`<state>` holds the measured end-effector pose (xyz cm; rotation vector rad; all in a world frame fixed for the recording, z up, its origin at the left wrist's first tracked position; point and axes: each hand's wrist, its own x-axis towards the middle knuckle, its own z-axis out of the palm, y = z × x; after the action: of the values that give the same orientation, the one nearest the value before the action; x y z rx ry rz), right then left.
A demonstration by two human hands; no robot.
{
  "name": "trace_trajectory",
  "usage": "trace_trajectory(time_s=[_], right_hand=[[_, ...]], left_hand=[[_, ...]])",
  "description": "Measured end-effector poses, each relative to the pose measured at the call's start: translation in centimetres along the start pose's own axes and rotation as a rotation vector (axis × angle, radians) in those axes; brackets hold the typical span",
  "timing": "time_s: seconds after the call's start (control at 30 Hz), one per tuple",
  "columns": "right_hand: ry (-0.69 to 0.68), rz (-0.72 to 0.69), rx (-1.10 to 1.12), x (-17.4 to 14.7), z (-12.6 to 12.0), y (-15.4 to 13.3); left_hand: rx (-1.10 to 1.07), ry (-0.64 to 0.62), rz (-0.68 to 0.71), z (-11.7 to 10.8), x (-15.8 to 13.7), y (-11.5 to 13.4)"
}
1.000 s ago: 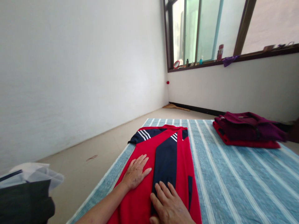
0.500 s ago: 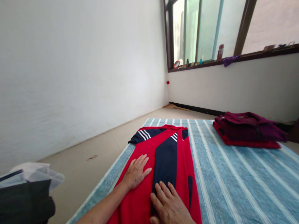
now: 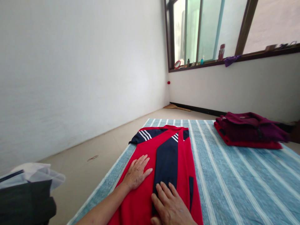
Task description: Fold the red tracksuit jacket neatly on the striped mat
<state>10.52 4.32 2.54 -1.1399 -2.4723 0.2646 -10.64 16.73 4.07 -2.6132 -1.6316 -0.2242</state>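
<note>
Atop the blue, white-striped cloth [image 3: 219, 179], resting an outspread left hand [image 3: 137, 172], gripping nothing, on the long red-and-navy fabric top [image 3: 148, 148] lying there; spreading a flat, ungrasping right hand [image 3: 170, 201] over its inward-folded navy sleeve [image 3: 167, 159]; apparently showing one side already turned in; seemingly leaving the opposite navy shoulder [image 3: 140, 136] sticking out, and the length not yet doubled.
</note>
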Motion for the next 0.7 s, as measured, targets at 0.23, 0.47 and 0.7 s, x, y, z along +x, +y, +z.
trace_trajectory(time_s=[0.23, 0.47, 0.7], right_hand=[[-0.003, 0.001, -0.002, 0.02, 0.2, 0.08], [-0.012, 0.008, 0.017, 0.11, -0.02, 0.09], [-0.018, 0.007, 0.022, 0.05, -0.13, 0.01]], left_hand=[[-0.006, -0.011, -0.001, -0.04, -0.03, -0.02], [0.007, -0.075, -0.044, -0.78, 0.03, 0.59], [0.015, -0.054, -0.026, -0.58, 0.0, 0.44]])
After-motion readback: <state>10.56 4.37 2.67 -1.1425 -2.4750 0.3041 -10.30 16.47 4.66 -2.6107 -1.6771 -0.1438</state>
